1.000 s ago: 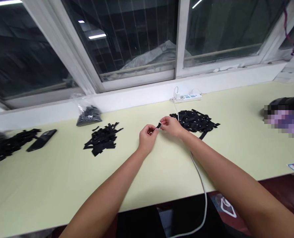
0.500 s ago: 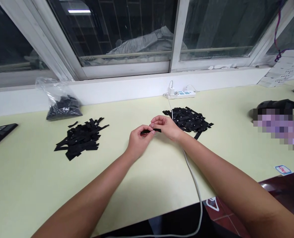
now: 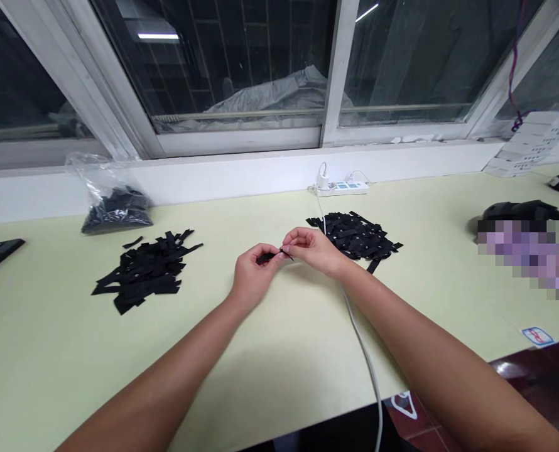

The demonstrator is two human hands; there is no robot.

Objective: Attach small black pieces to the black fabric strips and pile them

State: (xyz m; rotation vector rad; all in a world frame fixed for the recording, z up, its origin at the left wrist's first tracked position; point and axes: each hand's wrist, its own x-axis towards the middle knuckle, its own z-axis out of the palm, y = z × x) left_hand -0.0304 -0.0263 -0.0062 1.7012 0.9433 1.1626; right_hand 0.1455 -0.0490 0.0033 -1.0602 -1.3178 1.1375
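Between my two hands is a short black fabric strip (image 3: 266,257), held just above the pale table. My left hand (image 3: 255,270) pinches it with thumb and fingers. The fingertips of my right hand (image 3: 313,250) are closed at the strip's right end, close against the left fingertips; part of the strip is hidden in the fingers. Right behind my right hand lies a pile of black strips (image 3: 359,233) with small light specks. Another pile of black strips (image 3: 150,270) lies to the left of my left hand.
A clear plastic bag of black pieces (image 3: 117,210) stands at the back left. A white power strip (image 3: 343,188) sits by the wall, and its white cable (image 3: 367,358) runs under my right arm. White boxes (image 3: 529,147) and a black item (image 3: 519,212) are at the right.
The strip has turned between my fingers, with less of it showing at the right end. Both hands stay close together. The whole view has shifted slightly.
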